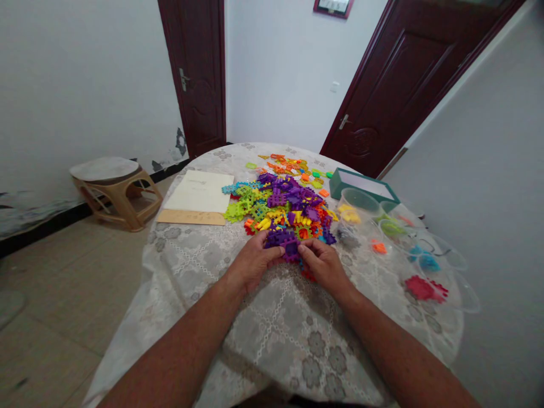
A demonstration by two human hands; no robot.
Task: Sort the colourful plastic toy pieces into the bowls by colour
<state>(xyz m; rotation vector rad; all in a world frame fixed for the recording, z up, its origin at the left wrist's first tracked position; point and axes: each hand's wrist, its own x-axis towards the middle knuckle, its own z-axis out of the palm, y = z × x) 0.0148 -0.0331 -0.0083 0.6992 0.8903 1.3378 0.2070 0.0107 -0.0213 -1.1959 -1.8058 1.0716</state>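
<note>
Between my two hands is a purple interlocking plastic building piece (290,247) with notched edges, at the near side of a heap. My left hand (255,258) pinches its left side with the thumb on top. My right hand (325,263) grips its right edge between thumb and fingers. Just beyond lies the heap of interlocking pieces (280,198), mostly purple, with lime green, yellow, blue and orange ones. Some red and blue pieces show under my hands, partly hidden.
Clear plastic cups with sorted pieces stand on the right, one holding yellow pieces (349,213). Red pieces (425,289) sit nearer me. A green box (365,184) is behind the cups. A paper pad (199,192) lies left on the patterned tablecloth (272,334). A stool (117,190) stands left.
</note>
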